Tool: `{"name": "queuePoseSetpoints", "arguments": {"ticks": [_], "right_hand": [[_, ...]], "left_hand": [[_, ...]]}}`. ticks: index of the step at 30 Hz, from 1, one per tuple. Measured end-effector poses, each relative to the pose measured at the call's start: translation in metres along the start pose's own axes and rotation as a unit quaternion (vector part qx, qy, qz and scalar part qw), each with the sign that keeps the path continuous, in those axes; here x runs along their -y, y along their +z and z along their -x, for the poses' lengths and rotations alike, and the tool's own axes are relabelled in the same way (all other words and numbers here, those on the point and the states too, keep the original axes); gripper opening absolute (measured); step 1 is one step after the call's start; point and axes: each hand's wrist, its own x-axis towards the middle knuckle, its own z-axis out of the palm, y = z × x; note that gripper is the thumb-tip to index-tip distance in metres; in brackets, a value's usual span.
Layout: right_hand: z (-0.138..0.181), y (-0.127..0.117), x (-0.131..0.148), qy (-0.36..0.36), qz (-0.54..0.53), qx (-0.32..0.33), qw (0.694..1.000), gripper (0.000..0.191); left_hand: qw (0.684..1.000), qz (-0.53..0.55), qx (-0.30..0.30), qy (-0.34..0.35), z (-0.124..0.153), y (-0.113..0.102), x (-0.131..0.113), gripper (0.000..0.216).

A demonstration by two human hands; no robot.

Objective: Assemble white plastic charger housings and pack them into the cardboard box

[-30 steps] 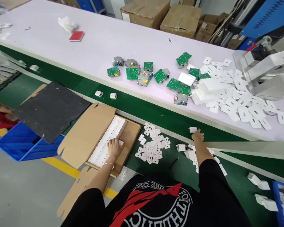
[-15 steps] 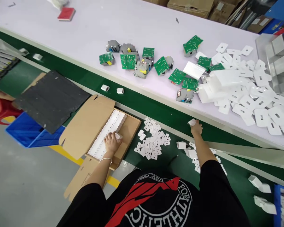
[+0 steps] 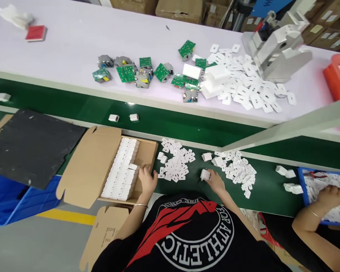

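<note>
My right hand (image 3: 216, 181) is closed on a small white plug housing (image 3: 205, 174), held just above the green bench near my body. My left hand (image 3: 147, 178) rests at the right inner edge of an open cardboard box (image 3: 146, 151), fingers loosely apart and holding nothing I can see. Rows of white housings (image 3: 121, 169) fill the left side of that box. A heap of flat white covers (image 3: 174, 164) lies between my hands, and a second heap (image 3: 238, 170) lies to the right of my right hand.
Two white housings (image 3: 123, 118) sit on the green belt. Green circuit boards (image 3: 147, 73) and white covers (image 3: 249, 90) lie on the pale table beside a metal press (image 3: 277, 49). A co-worker's hand (image 3: 328, 196) reaches into a blue tray (image 3: 303, 177). A black sheet (image 3: 28, 143) covers a blue crate.
My right hand drew back from the belt edge toward my body with a white housing in it. My left hand slid from the rows to the box's right edge. The view swung right.
</note>
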Motion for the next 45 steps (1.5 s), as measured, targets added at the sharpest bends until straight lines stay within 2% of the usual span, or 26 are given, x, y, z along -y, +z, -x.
{"name": "queuePoseSetpoints", "arguments": {"ticks": [3, 5, 9, 11, 16, 19, 23, 26, 28, 29, 32, 34, 37, 39, 42, 45], "right_hand": [[0.022, 0.03, -0.018, 0.069, -0.004, -0.022, 0.997, 0.046], [0.025, 0.04, -0.024, 0.094, -0.021, -0.046, 0.994, 0.05], [0.031, 0.037, -0.029, 0.121, -0.089, -0.087, 0.985, 0.061], [0.039, 0.032, -0.031, 0.125, -0.134, -0.098, 0.978, 0.06], [0.062, 0.024, -0.026, 0.09, -0.255, -0.042, 0.962, 0.04], [0.068, 0.027, -0.016, 0.052, -0.301, -0.006, 0.952, 0.028], [0.069, 0.038, -0.003, 0.006, -0.307, -0.003, 0.952, 0.031], [0.059, 0.048, 0.009, -0.05, -0.273, -0.004, 0.961, 0.035], [0.044, 0.054, 0.02, -0.098, -0.234, 0.006, 0.967, 0.037], [0.034, 0.057, 0.026, -0.123, -0.21, 0.011, 0.97, 0.035], [-0.001, 0.065, 0.044, -0.196, -0.12, 0.014, 0.973, 0.026], [-0.024, 0.071, 0.055, -0.241, -0.06, 0.016, 0.968, 0.032], [-0.049, 0.081, 0.066, -0.282, 0.017, 0.027, 0.959, 0.036], [-0.059, 0.086, 0.068, -0.287, 0.06, 0.028, 0.956, 0.034], [-0.067, 0.092, 0.066, -0.275, 0.114, 0.024, 0.954, 0.031], [-0.069, 0.096, 0.064, -0.263, 0.148, 0.018, 0.953, 0.033]], "left_hand": [[0.993, 0.065, 0.075, 0.058, 0.015, 0.015, -0.029, 0.036], [0.981, 0.094, 0.133, 0.103, 0.024, 0.023, -0.046, 0.035], [0.946, 0.126, 0.226, 0.195, 0.041, 0.035, -0.077, 0.036], [0.923, 0.141, 0.272, 0.235, 0.052, 0.04, -0.094, 0.042], [0.837, 0.156, 0.375, 0.367, 0.082, 0.051, -0.138, 0.086], [0.801, 0.161, 0.413, 0.403, 0.091, 0.052, -0.149, 0.092], [0.799, 0.183, 0.44, 0.366, 0.091, 0.041, -0.14, 0.083], [0.824, 0.189, 0.444, 0.298, 0.089, 0.028, -0.121, 0.081], [0.846, 0.229, 0.429, 0.217, 0.088, 0.023, -0.105, 0.075], [0.853, 0.268, 0.419, 0.156, 0.087, 0.021, -0.095, 0.073], [0.843, 0.386, 0.374, -0.04, 0.084, 0.015, -0.065, 0.072], [0.836, 0.419, 0.337, -0.107, 0.08, 0.007, -0.046, 0.075], [0.843, 0.432, 0.294, -0.125, 0.072, -0.01, -0.027, 0.072], [0.836, 0.453, 0.276, -0.14, 0.067, -0.021, -0.023, 0.072], [0.813, 0.49, 0.268, -0.161, 0.059, -0.03, -0.03, 0.07], [0.806, 0.501, 0.265, -0.173, 0.048, -0.029, -0.042, 0.063]]}}
